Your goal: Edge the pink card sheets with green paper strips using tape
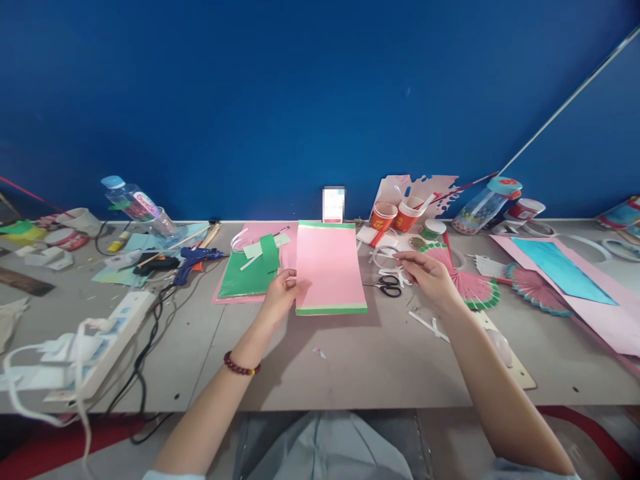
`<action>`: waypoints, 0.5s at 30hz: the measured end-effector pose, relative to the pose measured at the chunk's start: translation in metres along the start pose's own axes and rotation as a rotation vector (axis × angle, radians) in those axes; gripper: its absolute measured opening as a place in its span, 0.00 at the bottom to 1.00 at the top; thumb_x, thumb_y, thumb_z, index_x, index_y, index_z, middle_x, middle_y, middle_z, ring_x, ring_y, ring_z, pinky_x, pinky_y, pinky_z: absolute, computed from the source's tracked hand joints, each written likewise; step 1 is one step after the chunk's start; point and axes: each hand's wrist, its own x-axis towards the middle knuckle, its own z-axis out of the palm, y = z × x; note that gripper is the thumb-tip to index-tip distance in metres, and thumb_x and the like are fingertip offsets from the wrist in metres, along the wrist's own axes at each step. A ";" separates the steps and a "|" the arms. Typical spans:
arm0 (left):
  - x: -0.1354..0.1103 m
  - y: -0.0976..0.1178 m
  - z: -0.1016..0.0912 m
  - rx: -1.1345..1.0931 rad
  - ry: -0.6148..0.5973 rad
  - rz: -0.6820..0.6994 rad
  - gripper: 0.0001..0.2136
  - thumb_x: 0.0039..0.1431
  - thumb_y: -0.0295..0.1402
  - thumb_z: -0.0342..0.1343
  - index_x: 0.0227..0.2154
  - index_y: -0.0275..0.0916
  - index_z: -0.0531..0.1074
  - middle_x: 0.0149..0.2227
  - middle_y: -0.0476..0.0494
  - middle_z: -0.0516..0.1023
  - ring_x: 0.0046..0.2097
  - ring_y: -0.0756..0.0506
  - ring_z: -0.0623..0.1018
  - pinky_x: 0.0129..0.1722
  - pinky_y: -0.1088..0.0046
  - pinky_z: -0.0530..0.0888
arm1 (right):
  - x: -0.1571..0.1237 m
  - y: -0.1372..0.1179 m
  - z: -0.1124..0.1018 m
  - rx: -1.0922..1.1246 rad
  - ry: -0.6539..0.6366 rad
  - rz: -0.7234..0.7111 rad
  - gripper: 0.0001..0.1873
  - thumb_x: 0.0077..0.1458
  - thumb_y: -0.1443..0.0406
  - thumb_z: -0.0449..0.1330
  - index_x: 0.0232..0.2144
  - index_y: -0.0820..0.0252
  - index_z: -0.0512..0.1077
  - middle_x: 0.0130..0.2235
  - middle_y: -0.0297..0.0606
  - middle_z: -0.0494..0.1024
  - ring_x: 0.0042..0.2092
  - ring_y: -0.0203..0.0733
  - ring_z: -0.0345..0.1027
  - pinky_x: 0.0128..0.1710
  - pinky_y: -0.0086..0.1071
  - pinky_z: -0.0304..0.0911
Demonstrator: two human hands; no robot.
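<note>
A pink paper sheet [330, 267] with green and pale strips along its top and bottom edges is gripped at its left edge by my left hand [283, 291], thumb over the front. My right hand [425, 273] pinches the edge of a thin, pale roll of tape [386, 257], to the right of the sheet. Black-handled scissors [390, 287] lie just below the roll, their blades partly hidden by the sheet. Beside my right hand rests a pink and green pleated paper fan [475, 288], decorated like watermelon.
Green paper [243, 277] lies left of the sheet. A blue glue gun [193, 263] and a white power strip [117, 343] with cables sit farther left. Red paper cups [384, 215] stand near a lit phone [334, 204]. A plastic bottle [137, 203] leans at the back left.
</note>
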 end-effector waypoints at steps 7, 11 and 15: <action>0.013 -0.030 0.008 0.098 0.009 -0.010 0.21 0.40 0.41 0.65 0.34 0.37 0.65 0.26 0.46 0.78 0.32 0.45 0.78 0.34 0.71 0.71 | -0.018 -0.014 0.003 -0.032 -0.095 0.067 0.23 0.47 0.58 0.60 0.46 0.59 0.70 0.36 0.42 0.77 0.24 0.32 0.59 0.23 0.29 0.56; 0.014 -0.032 0.011 0.264 0.030 0.013 0.22 0.41 0.40 0.64 0.38 0.36 0.65 0.31 0.43 0.78 0.35 0.43 0.78 0.37 0.69 0.71 | -0.025 -0.015 0.009 -0.150 -0.219 0.154 0.20 0.48 0.57 0.59 0.42 0.60 0.73 0.38 0.44 0.78 0.25 0.34 0.62 0.25 0.30 0.60; 0.008 -0.028 0.009 0.538 0.098 0.220 0.18 0.47 0.39 0.61 0.41 0.39 0.68 0.37 0.44 0.75 0.36 0.46 0.76 0.39 0.69 0.70 | -0.032 -0.009 0.017 -0.277 -0.290 0.141 0.15 0.48 0.56 0.58 0.34 0.59 0.75 0.34 0.40 0.78 0.27 0.37 0.64 0.24 0.30 0.60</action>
